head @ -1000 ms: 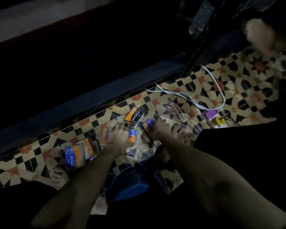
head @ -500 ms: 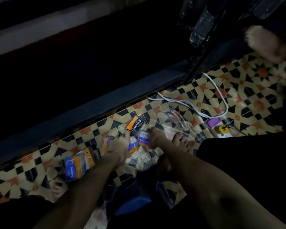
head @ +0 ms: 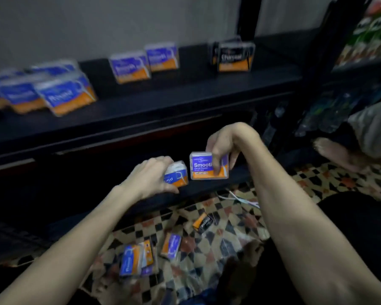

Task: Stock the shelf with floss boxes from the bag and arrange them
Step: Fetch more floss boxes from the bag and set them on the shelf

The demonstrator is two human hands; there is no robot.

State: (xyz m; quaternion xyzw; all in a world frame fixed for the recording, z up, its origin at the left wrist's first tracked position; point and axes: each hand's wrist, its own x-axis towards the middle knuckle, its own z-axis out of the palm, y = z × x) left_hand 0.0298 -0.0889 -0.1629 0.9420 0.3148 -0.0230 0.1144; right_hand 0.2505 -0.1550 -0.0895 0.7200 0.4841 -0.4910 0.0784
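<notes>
Hands up in front of the dark shelf [head: 185,95], one floss box in each. Left hand [head: 149,178]: fingers [head: 163,161] curled over the top of the Round box [head: 178,176], thumb underneath. Right hand [head: 226,143]: wrist bent down, thumb and fingers pinching the Smooth box [head: 204,167] from above, label facing me. The two boxes sit just beside each other, level with a lower shelf edge; I cannot tell whether they touch it.

On the shelf board above, all upright and blurred: a cluster of blue-and-orange boxes [head: 64,95] at left, two more [head: 130,67] in the middle, black Charcoal boxes [head: 235,56] at right.

On the tiled floor [head: 317,179] between my forearms: a black-and-orange box [head: 204,223] lying flat, a blue-and-orange one [head: 171,246] near it, a small pile [head: 136,258] further left. White cable [head: 240,198] by the shelf foot.
</notes>
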